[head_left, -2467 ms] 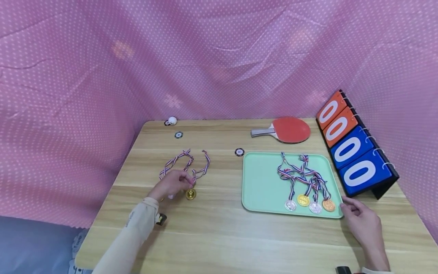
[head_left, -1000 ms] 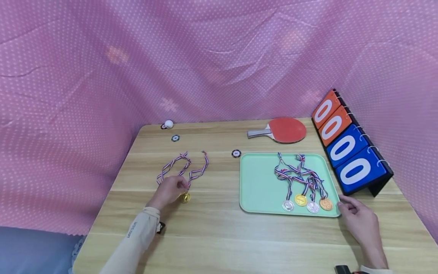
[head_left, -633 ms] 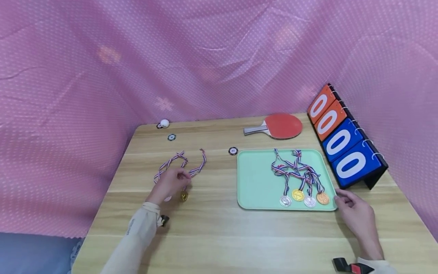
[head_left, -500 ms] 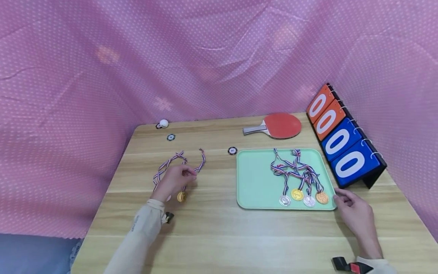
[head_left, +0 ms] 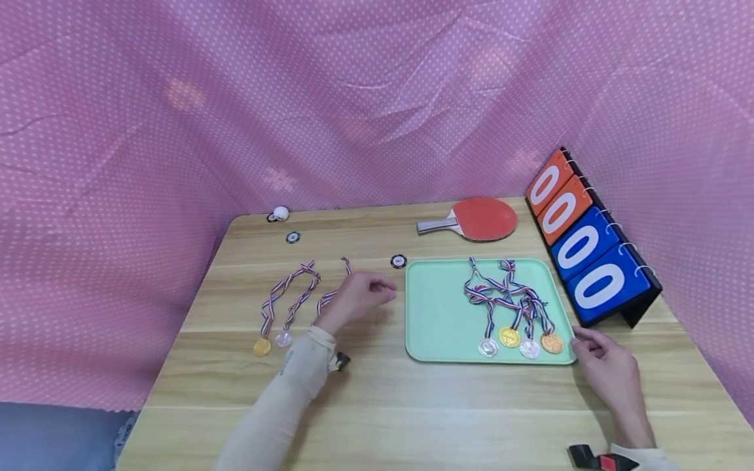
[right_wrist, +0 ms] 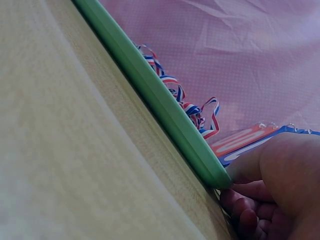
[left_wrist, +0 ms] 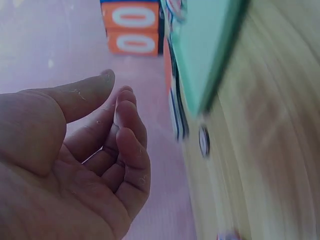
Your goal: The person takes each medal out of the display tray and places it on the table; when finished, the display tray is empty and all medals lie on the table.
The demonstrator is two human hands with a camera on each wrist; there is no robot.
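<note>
Left hand (head_left: 358, 296) has swung rightward since the earlier head frames, off the laid-out ribbons (head_left: 267, 326) and toward the tray (head_left: 432, 314), uncovering a gold medal (head_left: 262, 347) and silver medal (head_left: 284, 338) on the table (head_left: 365, 418). Its thumb and fingertips stand apart, loosely bent, nothing between them. Our right hand (head_left: 609, 373) pinches the tray's near right corner. Third ribbon (head_left: 322, 301) runs under the left arm; we cannot see its medal. Four medals (head_left: 509, 337) lie on the tray, their cords (head_left: 497, 299) tangled beyond them.

Method note: we judge the step to be a reach across for the tray's medals. We should carry the left wrist high, so the sleeve (head_left: 309, 360) does not drag the third ribbon. For a clean lift, we would pinch the leftmost silver medal (head_left: 487, 347) just above its disc, draw slowly, and stop if a neighbour follows. Likely snag: the tangle. Our right hand should steady the tray meanwhile.
</note>
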